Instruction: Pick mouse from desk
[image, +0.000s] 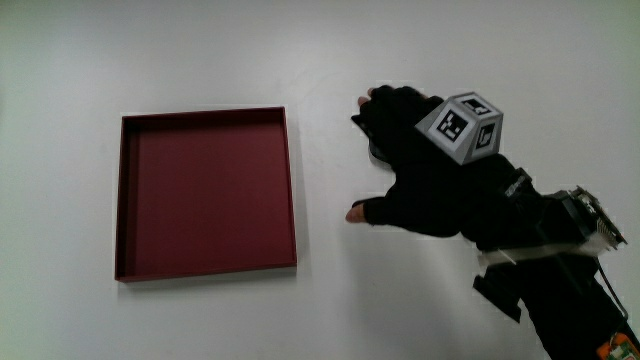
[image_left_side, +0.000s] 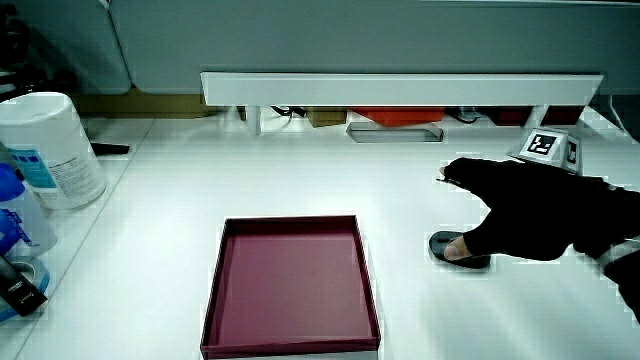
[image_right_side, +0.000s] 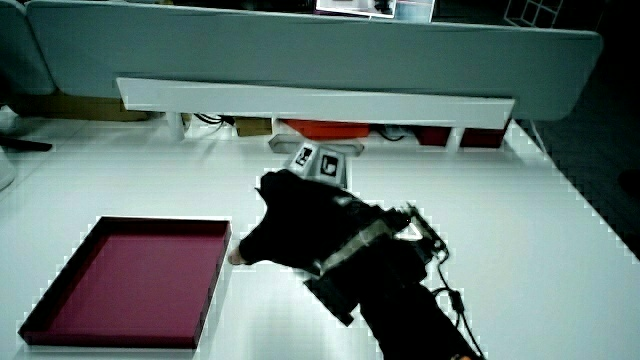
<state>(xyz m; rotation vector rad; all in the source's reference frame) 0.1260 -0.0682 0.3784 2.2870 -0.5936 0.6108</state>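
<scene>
The hand (image: 415, 175) lies draped over the mouse (image_left_side: 460, 250) on the worktop (image: 330, 310), fingers curled around it. Grip appears shallow; the mouse may slip on lifting.

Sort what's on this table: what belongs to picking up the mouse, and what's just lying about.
Job: hand, resting over the mouse, which shows only beneath it in a side view.

Lying about: red tray, wipes tub, blue bottle.

Bright, even overhead light; faint shadows; jagged pale fringes around dark shapes.
</scene>
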